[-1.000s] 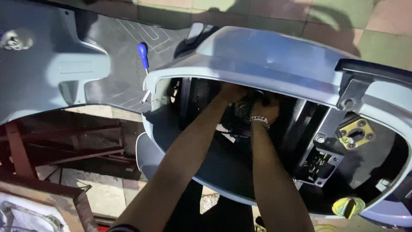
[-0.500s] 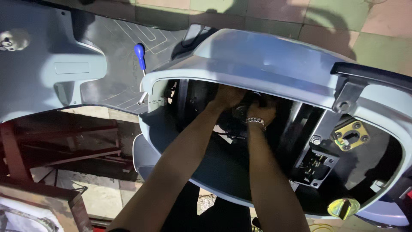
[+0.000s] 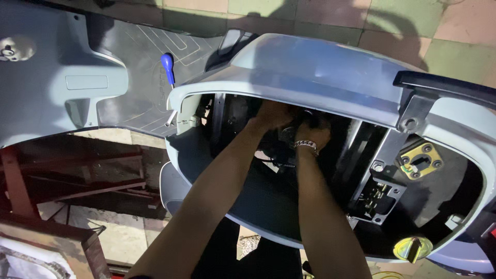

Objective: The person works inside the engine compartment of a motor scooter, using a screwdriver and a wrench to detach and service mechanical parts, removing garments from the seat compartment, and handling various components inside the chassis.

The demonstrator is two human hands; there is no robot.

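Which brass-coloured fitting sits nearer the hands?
The square plate with corner screws, right of the right hand. The round cap lies lower, at the shell's rim.

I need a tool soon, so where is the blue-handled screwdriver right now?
In the head view, the screwdriver lies upper left on the dark floorboard, just left of the scooter body's open compartment rim.

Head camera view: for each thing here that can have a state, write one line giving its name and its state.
Scooter body: seat off, compartment open.
Left hand: reaching inside the compartment, grip hidden.
Right hand: inside the compartment, wristband on, grip unclear.
Blue-handled screwdriver: lying on the floorboard, untouched.
Yellow seat latch: exposed.
Fuel cap: fitted.
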